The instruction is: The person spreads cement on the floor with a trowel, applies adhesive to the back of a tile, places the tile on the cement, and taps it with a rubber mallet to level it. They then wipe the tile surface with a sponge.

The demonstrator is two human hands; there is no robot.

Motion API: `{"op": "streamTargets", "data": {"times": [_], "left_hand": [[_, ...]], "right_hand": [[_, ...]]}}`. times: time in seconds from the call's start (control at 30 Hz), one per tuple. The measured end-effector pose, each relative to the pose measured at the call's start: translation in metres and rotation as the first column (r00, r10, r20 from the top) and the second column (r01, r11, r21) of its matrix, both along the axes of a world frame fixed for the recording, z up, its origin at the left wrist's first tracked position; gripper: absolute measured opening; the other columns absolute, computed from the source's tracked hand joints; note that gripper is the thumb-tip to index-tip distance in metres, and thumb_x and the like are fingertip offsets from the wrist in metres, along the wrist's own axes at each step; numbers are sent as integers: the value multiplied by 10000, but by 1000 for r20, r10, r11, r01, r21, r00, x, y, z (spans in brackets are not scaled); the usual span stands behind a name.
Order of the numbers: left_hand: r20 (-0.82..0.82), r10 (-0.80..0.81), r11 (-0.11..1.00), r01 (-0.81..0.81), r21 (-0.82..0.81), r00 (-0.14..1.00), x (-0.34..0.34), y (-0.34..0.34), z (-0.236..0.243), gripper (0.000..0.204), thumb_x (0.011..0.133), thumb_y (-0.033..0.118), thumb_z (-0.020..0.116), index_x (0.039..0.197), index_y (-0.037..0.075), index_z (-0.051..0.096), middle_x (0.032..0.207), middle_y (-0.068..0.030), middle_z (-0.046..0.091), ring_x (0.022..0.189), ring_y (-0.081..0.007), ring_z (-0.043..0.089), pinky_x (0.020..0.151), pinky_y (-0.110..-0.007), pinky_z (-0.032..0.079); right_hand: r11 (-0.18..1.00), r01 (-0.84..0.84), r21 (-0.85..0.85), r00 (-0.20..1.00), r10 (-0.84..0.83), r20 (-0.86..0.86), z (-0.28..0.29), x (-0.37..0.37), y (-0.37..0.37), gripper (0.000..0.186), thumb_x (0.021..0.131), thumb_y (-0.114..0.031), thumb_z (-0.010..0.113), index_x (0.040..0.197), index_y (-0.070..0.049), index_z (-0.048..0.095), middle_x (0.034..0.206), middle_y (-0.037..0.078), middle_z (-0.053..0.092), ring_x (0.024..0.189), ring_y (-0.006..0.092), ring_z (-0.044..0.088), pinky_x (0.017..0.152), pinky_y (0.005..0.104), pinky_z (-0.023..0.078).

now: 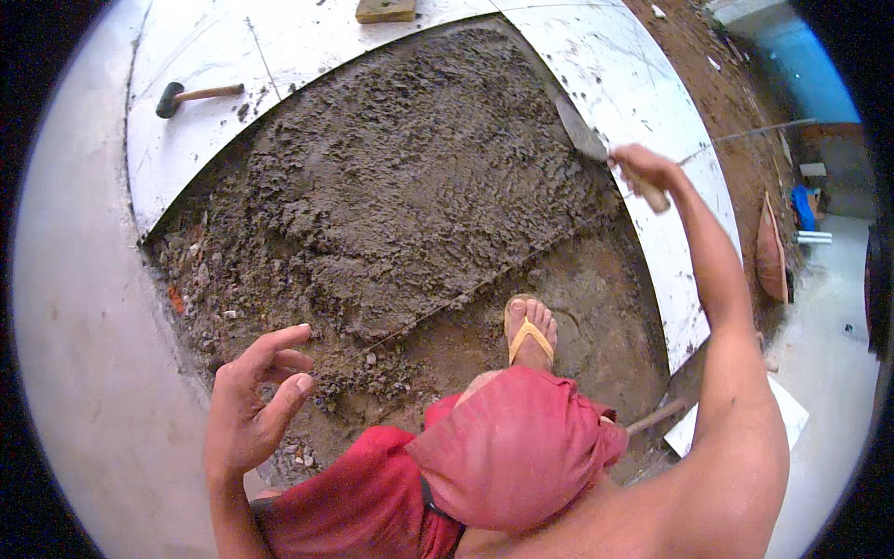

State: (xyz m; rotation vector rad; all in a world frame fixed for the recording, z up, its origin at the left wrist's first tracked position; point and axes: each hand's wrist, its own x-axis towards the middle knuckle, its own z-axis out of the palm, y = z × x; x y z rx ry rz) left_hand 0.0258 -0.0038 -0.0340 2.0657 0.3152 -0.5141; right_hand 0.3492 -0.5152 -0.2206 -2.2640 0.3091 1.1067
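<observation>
My right hand [644, 171] is wrapped round the wooden handle of a trowel [585, 138]. The trowel's metal blade lies along the right edge of the wet grey mortar [419, 177], against the white tiles [656, 116]. My left hand [259, 396] is raised over the rubble at the lower left, fingers apart, holding nothing. A thin string [466, 296] or line crosses the near part of the mortar bed. My foot in a yellow flip-flop [531, 334] stands on the bare soil just this side of it.
A dark-headed mallet [200, 93] lies on the tiles at the far left. A wooden block [386, 9] sits on tiles at the top. Pale wall or floor [84, 307] borders the left. A stick [656, 415] and a loose white tile [790, 412] are near my right side.
</observation>
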Motion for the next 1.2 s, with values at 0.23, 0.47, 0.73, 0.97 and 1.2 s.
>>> {"op": "streamTargets", "data": {"times": [0.23,0.47,0.73,0.97,1.2], "left_hand": [[52,-30,996,34,-83,998,-1,-8,10,438,807,9,631,1239,35,563,908,-121,676,812,-174,655,764,-305,517],[39,-28,1000,27,15,999,-1,-11,11,440,807,14,631,1241,31,562,910,-120,677,818,-172,655,738,-307,521],[-25,-23,999,23,-22,999,4,-12,5,431,823,38,624,1249,37,561,913,-113,677,821,-164,653,737,-302,516],[-3,-29,999,29,-12,1000,7,-15,0,432,824,47,625,1251,38,561,913,-104,671,814,-156,644,747,-297,508],[-11,-13,1000,13,-24,1000,10,-15,0,426,833,47,617,1253,30,555,895,-95,664,796,-141,626,737,-294,506]], "right_hand": [[933,342,108,928,-318,-192,28,-133,-32,340,935,-442,475,904,-118,573,654,-17,516,467,101,493,412,285,448],[824,515,236,853,-465,-236,25,-151,-46,319,958,-423,466,924,-127,580,623,-25,522,438,87,469,393,249,414],[544,790,282,598,-786,-159,-8,-216,-22,328,945,-468,452,989,-158,548,643,-20,528,427,95,459,373,269,409],[672,606,425,789,-575,-216,-21,-259,10,317,951,-421,455,939,-117,546,647,1,533,450,102,489,396,268,420],[798,409,443,912,-369,-179,-21,-243,21,364,939,-432,494,954,-79,578,664,8,536,463,104,496,418,255,436]]}}
